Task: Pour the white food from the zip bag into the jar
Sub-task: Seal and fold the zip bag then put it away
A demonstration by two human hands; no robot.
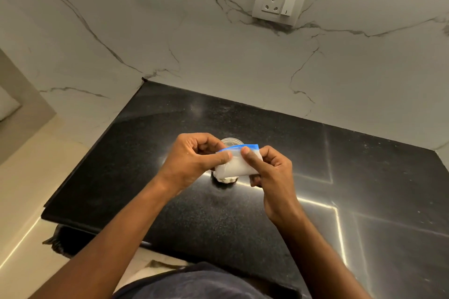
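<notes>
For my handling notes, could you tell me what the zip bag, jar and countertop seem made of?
Zip bag: thin clear plastic film, crumpled, with a blue zip strip. Jar: clear and glossy, glass or plastic, mostly hidden. Countertop: polished black speckled stone, probably granite, mirroring lights.

A black speckled table point(243, 226) fills the corner, its polished top catching thin bright lines of reflected light. White marble wall point(194, 43) with grey veins rises behind it and to the left. A white socket point(279, 1) with a switch sits on the wall, up to the right. Beige floor point(24, 189) shows at left.
</notes>
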